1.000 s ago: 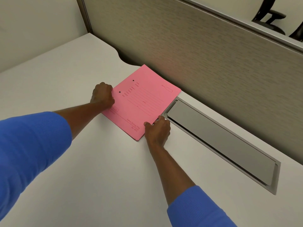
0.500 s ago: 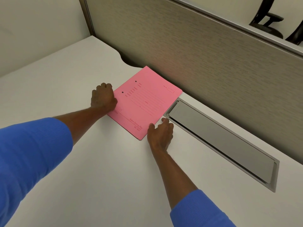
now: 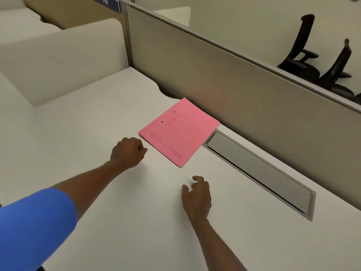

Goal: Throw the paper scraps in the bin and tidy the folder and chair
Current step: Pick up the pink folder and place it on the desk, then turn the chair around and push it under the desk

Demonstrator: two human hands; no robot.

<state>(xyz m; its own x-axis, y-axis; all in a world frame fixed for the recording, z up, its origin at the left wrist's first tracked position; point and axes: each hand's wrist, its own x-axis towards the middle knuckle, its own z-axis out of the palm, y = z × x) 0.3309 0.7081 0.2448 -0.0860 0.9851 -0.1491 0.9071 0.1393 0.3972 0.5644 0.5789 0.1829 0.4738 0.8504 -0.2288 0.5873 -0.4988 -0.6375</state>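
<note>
A pink folder lies flat and closed on the white desk, close to the grey partition. My left hand hovers just off the folder's near-left corner, fingers curled into a loose fist with nothing in it. My right hand is over bare desk below the folder's near corner, apart from it, fingers spread and empty. No paper scraps or bin are in sight.
A grey cable hatch is set into the desk right of the folder. The fabric partition runs along the back. Two black office chairs stand beyond it. A cream divider wall rises at the left.
Both hands have let go of the folder's edges and drawn back toward me. The folder stays where it lay. My head has lifted, showing more of the partition and chairs.
</note>
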